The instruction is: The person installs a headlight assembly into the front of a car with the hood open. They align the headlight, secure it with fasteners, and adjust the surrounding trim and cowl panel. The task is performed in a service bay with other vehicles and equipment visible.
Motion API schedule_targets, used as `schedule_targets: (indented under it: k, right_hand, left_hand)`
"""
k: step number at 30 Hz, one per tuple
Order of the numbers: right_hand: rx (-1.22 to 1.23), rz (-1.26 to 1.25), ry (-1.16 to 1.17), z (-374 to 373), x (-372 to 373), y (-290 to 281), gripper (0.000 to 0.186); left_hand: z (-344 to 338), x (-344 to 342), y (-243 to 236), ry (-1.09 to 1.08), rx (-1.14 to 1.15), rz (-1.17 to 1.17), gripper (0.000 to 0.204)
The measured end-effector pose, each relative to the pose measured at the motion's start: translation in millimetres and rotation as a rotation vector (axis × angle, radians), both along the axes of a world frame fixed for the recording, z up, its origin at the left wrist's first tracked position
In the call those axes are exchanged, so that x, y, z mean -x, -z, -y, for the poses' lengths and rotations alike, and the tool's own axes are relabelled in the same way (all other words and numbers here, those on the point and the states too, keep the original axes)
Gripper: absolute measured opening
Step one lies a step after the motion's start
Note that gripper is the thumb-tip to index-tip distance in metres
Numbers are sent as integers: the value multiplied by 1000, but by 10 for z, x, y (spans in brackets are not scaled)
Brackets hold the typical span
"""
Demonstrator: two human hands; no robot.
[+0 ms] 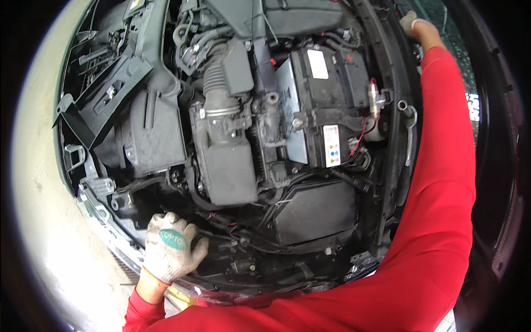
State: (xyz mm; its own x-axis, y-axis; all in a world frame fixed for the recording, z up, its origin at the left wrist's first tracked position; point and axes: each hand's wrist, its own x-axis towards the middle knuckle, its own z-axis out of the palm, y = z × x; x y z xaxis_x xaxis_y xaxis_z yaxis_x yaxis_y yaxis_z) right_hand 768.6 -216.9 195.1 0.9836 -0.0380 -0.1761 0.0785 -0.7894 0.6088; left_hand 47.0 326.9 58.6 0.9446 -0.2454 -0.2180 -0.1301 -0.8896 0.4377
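Fingers [189,231] curl on knit-gloved left hand [170,248] near slim cables [222,220]; cannot tell its or right hand's [410,24] grip.

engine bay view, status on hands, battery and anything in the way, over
Left hand lower left, right hand far upper right, grips unclear. Battery untouched, dark bar across its top. Metal wrench by red sleeve.

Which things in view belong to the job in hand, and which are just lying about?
Probably the job:
left hand, over the engine bay
right hand, near the windshield; grip unclear

Probably just nearby:
silver wrench, beside the right sleeve
battery, apart from both hands
corrugated intake hose, likewise
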Motion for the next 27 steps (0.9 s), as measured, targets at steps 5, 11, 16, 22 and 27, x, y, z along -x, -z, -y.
schedule_targets:
  k: [5,11,16,22,27]
  right_hand:
    - [-46,150,159,-239,290,-170,75]
    - [-257,180,286,-534,824,-224,75]
    - [-301,290,50,-540,732,-201,88]
    - [-29,100,119,-445,467,-184,71]
    - [-268,174,289,-787,524,-223,76]
  left_hand:
    - [-22,-33,18,17,36,72,34]
    - [-11,-53,25,11,26,36,36]
    - [30,-46,24,-3,12,-11,35]
    - [14,-11,37,-12,38,-8,33]
    - [-15,-12,15,-17,55,37,34]
